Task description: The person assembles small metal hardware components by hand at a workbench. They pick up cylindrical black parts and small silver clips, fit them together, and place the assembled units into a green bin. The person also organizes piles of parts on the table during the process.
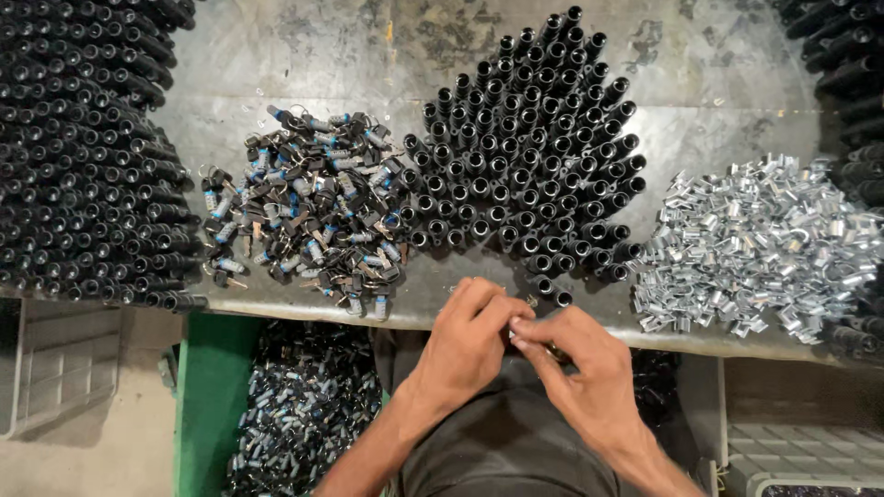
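Note:
My left hand [467, 342] and my right hand [575, 368] meet at the near edge of the metal worktable [700, 83]. Both pinch a small metal part between their fingertips; most of it is hidden by the fingers. Just beyond them stands a packed cluster of upright black tubes [529, 156]. A heap of black keys with blue-and-silver lock cylinders [308, 212] lies to the left of the hands. A heap of shiny silver metal clips [760, 244] lies to the right.
A large stack of black tubes [78, 156] fills the left side, and more black tubes [847, 92] line the right edge. Below the table edge a green bin [212, 405] holds assembled pieces. Grey plastic crates [55, 368] sit on the floor.

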